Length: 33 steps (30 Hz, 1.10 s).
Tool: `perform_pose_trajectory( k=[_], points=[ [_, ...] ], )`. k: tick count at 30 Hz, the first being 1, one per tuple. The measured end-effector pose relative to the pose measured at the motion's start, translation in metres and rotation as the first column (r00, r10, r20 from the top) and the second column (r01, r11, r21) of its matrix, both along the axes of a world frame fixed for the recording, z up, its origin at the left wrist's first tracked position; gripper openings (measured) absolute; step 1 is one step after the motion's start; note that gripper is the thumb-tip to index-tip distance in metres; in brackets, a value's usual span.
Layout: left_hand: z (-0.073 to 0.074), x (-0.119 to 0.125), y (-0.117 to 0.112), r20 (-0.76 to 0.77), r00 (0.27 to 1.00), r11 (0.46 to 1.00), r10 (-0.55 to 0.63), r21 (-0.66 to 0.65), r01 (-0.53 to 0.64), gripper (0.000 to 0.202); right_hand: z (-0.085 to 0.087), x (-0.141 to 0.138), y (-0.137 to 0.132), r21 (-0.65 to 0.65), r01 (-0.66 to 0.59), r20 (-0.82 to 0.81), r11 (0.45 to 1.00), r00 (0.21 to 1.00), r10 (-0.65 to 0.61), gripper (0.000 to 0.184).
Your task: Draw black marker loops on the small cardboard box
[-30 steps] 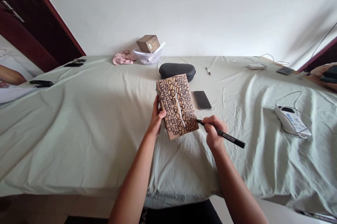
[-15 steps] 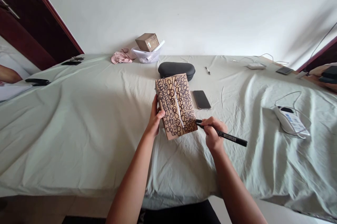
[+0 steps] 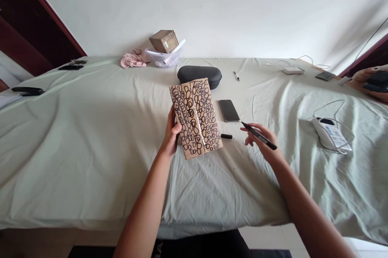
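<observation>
- Left hand (image 3: 170, 136) grips the scribbled cardboard box (image 3: 195, 117) by its left edge, box propped tilted on the sheet (image 3: 91, 136).
- Right hand (image 3: 261, 141) pinches a black marker (image 3: 258, 136), off to the box's right, not touching it.
- Marker cap (image 3: 226, 136) lies between box and right hand.
- Phone (image 3: 229, 110) just behind the cap.
</observation>
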State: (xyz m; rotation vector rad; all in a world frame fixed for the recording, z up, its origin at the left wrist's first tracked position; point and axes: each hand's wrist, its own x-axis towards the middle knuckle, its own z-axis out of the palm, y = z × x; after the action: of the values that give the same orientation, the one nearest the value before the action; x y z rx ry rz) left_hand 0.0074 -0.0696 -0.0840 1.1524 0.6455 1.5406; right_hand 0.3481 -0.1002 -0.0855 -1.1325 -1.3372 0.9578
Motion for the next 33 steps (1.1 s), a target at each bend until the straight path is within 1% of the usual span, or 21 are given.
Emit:
perform_pose_trajectory(
  k=[2,4,5,7,10,11,12,13,14,16,17,18,21,24,29,33],
  points=[
    [0.002,0.0,-0.002,0.04,0.999,1.0,0.002,-0.01,-0.002,0.083,-0.009,0.007,0.002,-0.059,-0.062,-0.189,0.996,0.981,0.05,0.046],
    [0.003,0.0,-0.004,0.059,0.998,1.0,0.004,-0.016,-0.003,0.08,-0.011,0.008,0.002,-0.13,-0.112,-0.327,0.985,0.943,0.064,0.052],
    [0.004,0.0,-0.005,0.062,0.998,1.0,0.003,-0.019,-0.002,0.079,-0.01,0.008,0.002,-0.16,-0.13,-0.359,0.978,0.931,0.065,0.054],
    [0.004,0.0,-0.006,0.061,0.998,1.0,-0.003,-0.019,0.004,0.079,-0.007,0.005,0.002,-0.202,-0.138,-0.342,0.97,0.938,0.062,0.052],
    [0.004,0.0,-0.008,0.05,0.999,1.0,-0.014,-0.011,0.014,0.082,-0.009,0.001,0.002,-0.192,-0.122,-0.201,0.974,0.976,0.082,0.044],
    [0.004,0.001,-0.009,0.045,0.999,1.0,-0.017,-0.006,0.017,0.082,-0.012,0.001,0.002,-0.171,-0.105,-0.112,0.98,0.99,0.087,0.043],
    [0.004,0.001,-0.009,0.04,0.999,1.0,-0.022,-0.002,0.022,0.082,-0.016,0.001,0.002,-0.141,-0.084,0.012,0.986,0.996,0.087,0.04],
    [0.004,0.001,-0.01,0.035,0.999,1.0,-0.029,0.003,0.029,0.082,-0.02,0.002,0.002,-0.102,-0.06,0.166,0.993,0.983,0.077,0.038],
    [0.004,0.001,-0.011,0.03,0.999,0.999,-0.038,0.009,0.038,0.082,-0.023,0.003,0.002,-0.062,-0.039,0.332,0.997,0.942,0.057,0.037],
    [0.004,0.001,-0.013,0.017,0.998,0.998,-0.06,0.02,0.06,0.085,-0.028,0.006,0.002,0.003,-0.017,0.601,1.0,0.799,0.012,0.037],
    [0.004,0.001,-0.014,0.011,0.997,0.997,-0.071,0.022,0.07,0.087,-0.029,0.007,0.001,0.024,-0.015,0.683,1.0,0.731,-0.005,0.037],
    [0.004,0.001,-0.014,0.007,0.997,0.997,-0.079,0.021,0.079,0.089,-0.03,0.008,0.001,0.046,-0.011,0.733,0.999,0.679,-0.027,0.037],
    [0.003,0.0,-0.014,0.009,0.996,0.996,-0.084,0.001,0.084,0.093,-0.028,0.009,0.0,0.115,-0.016,0.811,0.993,0.579,-0.084,0.037],
    [0.001,-0.001,-0.012,0.018,0.998,0.998,-0.061,-0.014,0.061,0.09,-0.025,0.008,-0.001,0.14,-0.004,0.848,0.99,0.517,-0.118,0.036],
    [-0.002,-0.003,-0.011,0.022,0.998,0.998,-0.063,-0.021,0.063,0.088,-0.024,0.007,-0.003,0.094,0.047,0.86,0.995,0.5,-0.104,0.037],
    [-0.003,-0.004,-0.01,0.021,0.998,0.998,-0.061,-0.006,0.061,0.084,-0.028,0.005,-0.001,0.08,-0.01,0.85,0.997,0.523,-0.063,0.038]
  ],
)
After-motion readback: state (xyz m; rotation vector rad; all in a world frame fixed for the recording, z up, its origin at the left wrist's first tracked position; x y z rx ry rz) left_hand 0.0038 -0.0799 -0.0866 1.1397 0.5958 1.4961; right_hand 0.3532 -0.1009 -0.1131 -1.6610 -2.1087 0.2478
